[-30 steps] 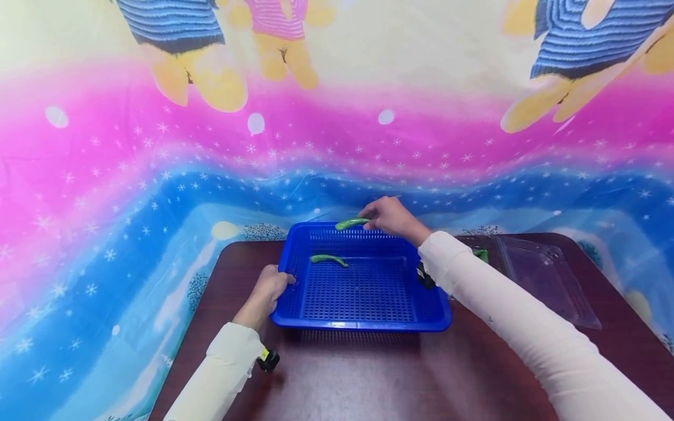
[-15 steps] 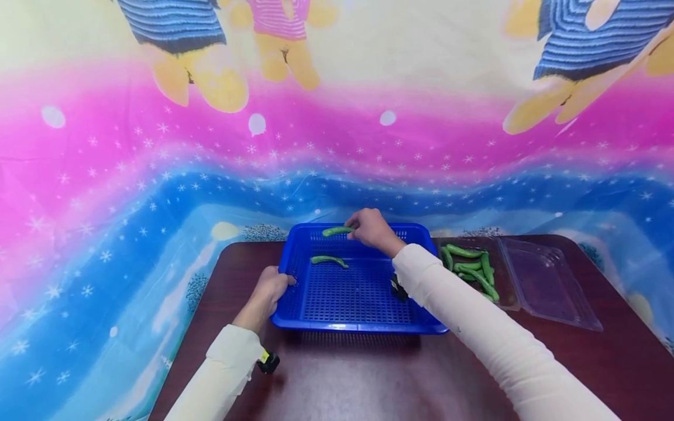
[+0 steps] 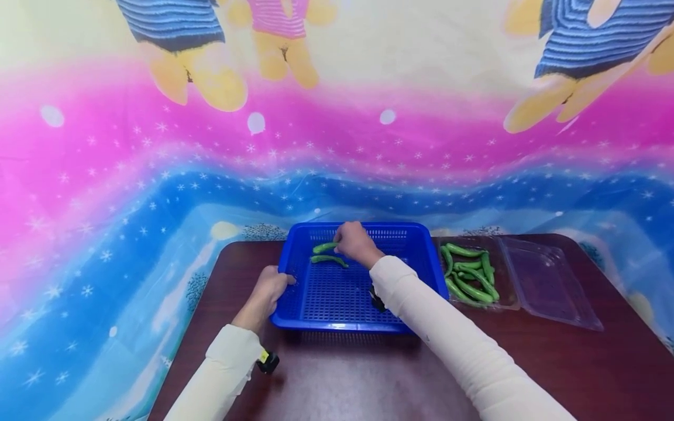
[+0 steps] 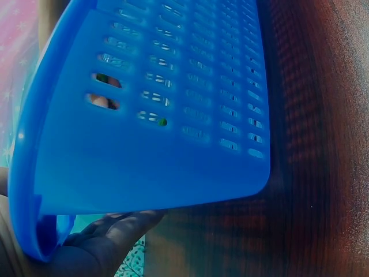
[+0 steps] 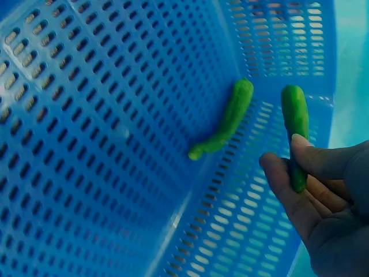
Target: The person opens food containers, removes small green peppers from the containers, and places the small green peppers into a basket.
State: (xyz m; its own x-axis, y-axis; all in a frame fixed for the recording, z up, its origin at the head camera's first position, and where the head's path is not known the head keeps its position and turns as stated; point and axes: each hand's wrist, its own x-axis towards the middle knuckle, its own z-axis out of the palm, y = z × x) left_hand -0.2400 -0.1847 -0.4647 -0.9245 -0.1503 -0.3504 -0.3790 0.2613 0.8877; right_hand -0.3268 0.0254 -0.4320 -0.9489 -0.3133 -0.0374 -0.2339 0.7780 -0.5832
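Observation:
My left hand [image 3: 270,287] grips the left rim of a blue plastic basket [image 3: 337,326], with fingers showing below the rim in the left wrist view. Over the back left part of the basket, my right hand [image 3: 359,244] pinches a small green cucumber [image 5: 296,112] between thumb and fingers. The pinched end is partly covered by the thumb. A second, curved cucumber [image 5: 229,121] lies on the basket floor near its back wall, just in front of the held one in the head view.
Right of the basket, a clear plastic box [image 3: 508,301] holds several more green cucumbers [image 3: 474,283]. Its hinged lid [image 3: 553,286] lies folded open to the right on the dark brown table [image 3: 363,380]. A printed cloth backdrop [image 3: 337,140] hangs close behind the table.
My right hand has moved left and down into the basket with the cucumber, bringing it close to the one lying there. The box of cucumbers is now uncovered by the arm. My left hand stays put.

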